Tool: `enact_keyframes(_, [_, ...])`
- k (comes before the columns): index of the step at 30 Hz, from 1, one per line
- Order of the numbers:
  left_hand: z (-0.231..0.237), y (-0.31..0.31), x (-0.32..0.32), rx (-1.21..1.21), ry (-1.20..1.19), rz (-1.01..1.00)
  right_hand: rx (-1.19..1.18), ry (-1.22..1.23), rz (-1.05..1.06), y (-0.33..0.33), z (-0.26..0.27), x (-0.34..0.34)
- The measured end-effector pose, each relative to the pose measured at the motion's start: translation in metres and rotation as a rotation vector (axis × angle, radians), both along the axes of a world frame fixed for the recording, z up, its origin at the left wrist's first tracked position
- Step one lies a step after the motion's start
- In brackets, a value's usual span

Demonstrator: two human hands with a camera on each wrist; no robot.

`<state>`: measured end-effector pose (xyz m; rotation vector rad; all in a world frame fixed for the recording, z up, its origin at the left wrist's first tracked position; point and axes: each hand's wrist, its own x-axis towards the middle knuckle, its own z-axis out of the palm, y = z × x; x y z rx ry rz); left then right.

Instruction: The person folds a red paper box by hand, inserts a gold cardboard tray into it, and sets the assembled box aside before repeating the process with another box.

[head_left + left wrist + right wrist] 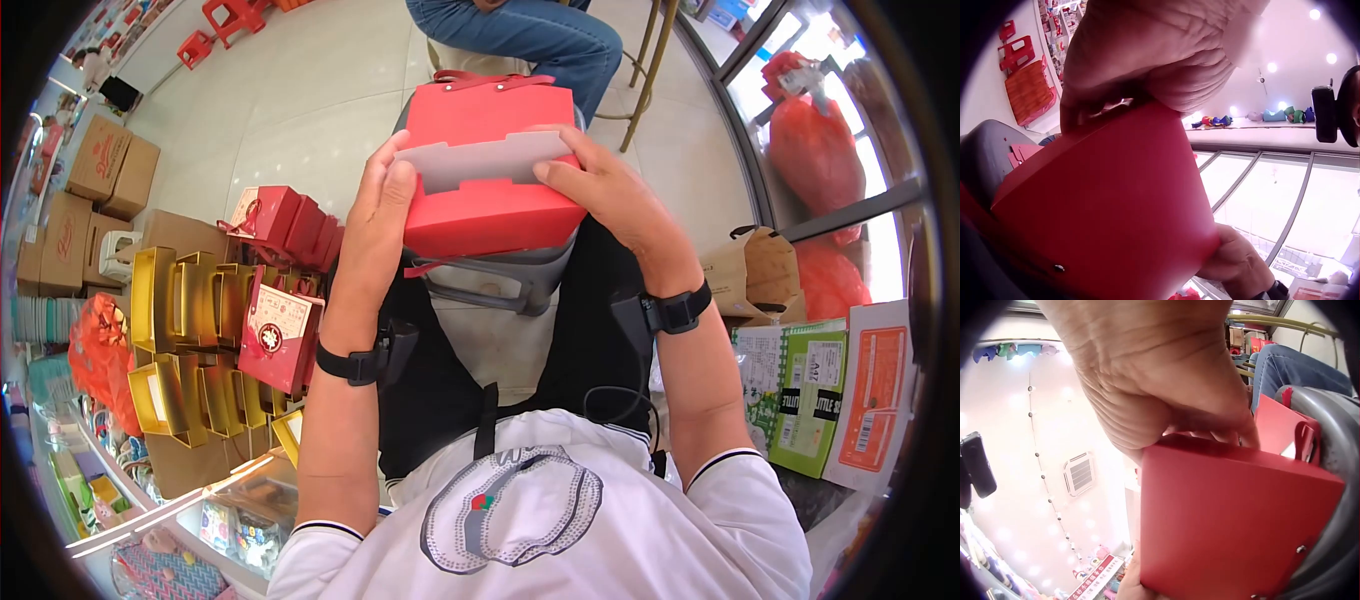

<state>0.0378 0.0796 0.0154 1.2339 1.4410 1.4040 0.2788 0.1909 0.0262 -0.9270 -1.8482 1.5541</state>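
A red gift box [490, 222] with strap handles and metal rivets stands on a grey plastic stool [480, 290] between the person's knees. Its top is partly open, with a pale inner flap [490, 160] showing. At the left end, the left hand [380, 195] grips the box's upper edge, thumb toward the person. The right hand [610, 195] holds the opposite end, its thumb on the front edge of the opening and its fingers behind the flap. Both wrist views show a plain red side panel [1104, 206] below the palm; the box's inside is hidden there.
Gold open trays [190, 300] and several maroon gift boxes [285, 335] are stacked at the left, beside cardboard cartons [100, 160]. A seated person in jeans [540, 45] is just beyond the stool. On the right stand a paper bag [755, 270] and a green box [810, 400].
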Motion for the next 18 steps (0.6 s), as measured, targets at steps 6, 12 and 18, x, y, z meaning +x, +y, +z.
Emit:
enact_keyframes(6, [-0.017,-0.002,0.009,0.209,-0.076,0.081,-0.043,0.403,-0.091,-0.011,-0.023,-0.012])
enact_keyframes(12, [-0.036,0.006,-0.007,0.294,-0.081,0.039,0.071,0.442,-0.178,-0.013,-0.03,-0.015])
enact_keyframes(18, [-0.012,0.001,-0.003,0.053,-0.089,0.031,0.151,0.094,-0.11,-0.009,-0.014,-0.007])
